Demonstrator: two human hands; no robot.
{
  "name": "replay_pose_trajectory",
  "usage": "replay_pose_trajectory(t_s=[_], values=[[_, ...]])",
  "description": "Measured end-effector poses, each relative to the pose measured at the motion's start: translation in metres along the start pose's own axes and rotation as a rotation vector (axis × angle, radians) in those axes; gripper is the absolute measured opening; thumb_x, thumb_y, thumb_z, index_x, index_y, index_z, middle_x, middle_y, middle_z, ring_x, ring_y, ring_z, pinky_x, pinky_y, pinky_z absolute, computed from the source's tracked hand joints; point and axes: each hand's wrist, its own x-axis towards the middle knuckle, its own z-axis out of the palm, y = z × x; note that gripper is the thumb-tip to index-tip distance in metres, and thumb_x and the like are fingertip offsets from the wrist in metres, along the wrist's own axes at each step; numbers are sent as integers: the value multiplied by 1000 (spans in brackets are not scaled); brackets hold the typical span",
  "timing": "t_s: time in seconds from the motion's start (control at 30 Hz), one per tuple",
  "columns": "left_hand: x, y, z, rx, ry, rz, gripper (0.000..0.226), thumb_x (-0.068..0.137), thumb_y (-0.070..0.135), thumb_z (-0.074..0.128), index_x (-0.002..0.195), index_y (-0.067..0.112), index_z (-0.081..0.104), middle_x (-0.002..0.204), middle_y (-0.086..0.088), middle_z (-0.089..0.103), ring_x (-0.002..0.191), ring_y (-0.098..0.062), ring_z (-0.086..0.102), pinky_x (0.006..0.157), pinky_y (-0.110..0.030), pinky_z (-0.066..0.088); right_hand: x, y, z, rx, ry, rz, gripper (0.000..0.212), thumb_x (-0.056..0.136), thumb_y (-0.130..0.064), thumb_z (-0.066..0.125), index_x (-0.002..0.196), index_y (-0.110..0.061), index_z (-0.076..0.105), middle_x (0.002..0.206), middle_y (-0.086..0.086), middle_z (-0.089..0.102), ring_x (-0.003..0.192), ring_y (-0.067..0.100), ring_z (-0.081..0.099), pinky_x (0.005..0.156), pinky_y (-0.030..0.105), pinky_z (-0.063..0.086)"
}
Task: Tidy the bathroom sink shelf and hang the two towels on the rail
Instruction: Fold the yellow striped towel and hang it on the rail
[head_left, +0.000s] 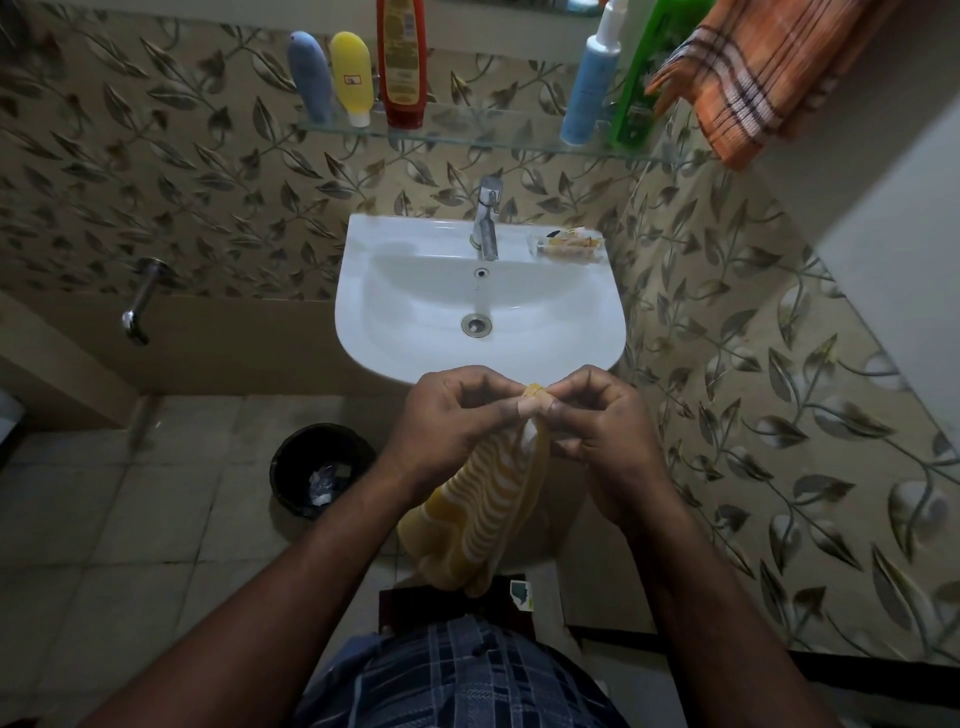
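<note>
Now both hands are raised close together, just in front of the near rim of the white ceramic sink (395, 332). The left hand (452, 415) and the right hand (597, 421) each pinch the top edge of a yellow cloth towel with white wavy stripes (483, 509), with curled fingers that almost touch each other. The towel hangs straight down below the hands.

Beyond the hands, a chrome tap (485, 223) stands at the back of the sink, and a clear packet with orange contents (569, 247) lies on the sink rim, to the right of the tap.

Higher above the hands, a glass wall shelf (467, 136) carries a grey-blue bottle (310, 73), a yellow bottle (352, 75), a tall red bottle (401, 62), a blue pump bottle (589, 88) and a green bottle (641, 83).

Far up and to the right of the right hand, an orange checked cloth towel (753, 78) hangs; what it hangs on is out of view.

Below and left of the left hand, a black round bin (291, 467) stands on the tiled floor.
</note>
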Motion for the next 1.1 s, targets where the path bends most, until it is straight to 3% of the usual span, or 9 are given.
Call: replay_pose_trajectory(t_s=[0.23, 0.4, 0.47, 0.57, 0.73, 0.87, 1.03, 1.1], values=[[3, -7, -5, 75, 22, 30, 10, 86, 20, 84, 94, 13, 83, 93, -5, 82, 91, -23, 78, 85, -41, 63, 5, 4, -7, -187, -52, -103, 16, 87, -5, 82, 86, -15, 69, 88, 8, 73, 80, 11, 69, 64, 23, 54], [3, -8, -3, 107, 14, 95, 10, 89, 27, 75, 94, 24, 83, 94, 0, 81, 91, -17, 77, 84, -40, 62, 12, 6, -15, -194, -121, -164, 20, 84, -5, 85, 97, -13, 72, 97, 11, 77, 91, 23, 73, 82, 37, 62], [3, -7, -3, 137, 3, 121, 10, 91, 26, 73, 95, 25, 82, 94, 2, 81, 92, -14, 77, 84, -37, 61, 12, 6, -15, -211, -140, -169, 20, 85, -6, 83, 103, -9, 73, 100, 9, 78, 97, 22, 75, 87, 36, 61], [3, -6, -3, 211, -3, 160, 12, 93, 23, 71, 97, 20, 82, 92, 4, 81, 91, -13, 77, 83, -37, 61, 9, 6, -12, -184, -182, -177, 13, 89, -2, 78, 101, -1, 74, 97, 10, 79, 92, 17, 75, 82, 28, 59], [5, -3, -5, 355, 73, 235, 15, 93, 24, 72, 100, 16, 83, 92, 6, 81, 89, -11, 78, 81, -44, 64, 11, 10, -10, -294, -79, -248, 8, 90, -10, 81, 89, -12, 73, 86, 12, 75, 81, 18, 69, 77, 44, 57], [5, 1, -3, 464, 130, 298, 17, 94, 27, 71, 100, 17, 83, 90, 10, 80, 84, -7, 76, 74, -39, 63, 10, 6, -9, -460, -42, -355, 12, 92, -16, 80, 86, -20, 71, 80, 0, 72, 75, 17, 68, 67, 40, 56], [4, 4, -2, 581, 155, 363, 14, 94, 26, 69, 99, 17, 79, 88, 9, 78, 80, -6, 73, 70, -36, 61, 12, 7, -8, -307, -105, -213, 8, 92, -20, 80, 93, -19, 73, 87, 8, 75, 78, 17, 69, 67, 33, 52], [4, 4, -2, 645, 150, 388, 15, 94, 28, 68, 98, 17, 77, 87, 7, 77, 79, -10, 72, 67, -39, 59, 11, 6, -6, -299, -107, -175, 17, 87, -31, 84, 92, -17, 75, 87, 12, 77, 79, 17, 71, 67, 30, 54]])
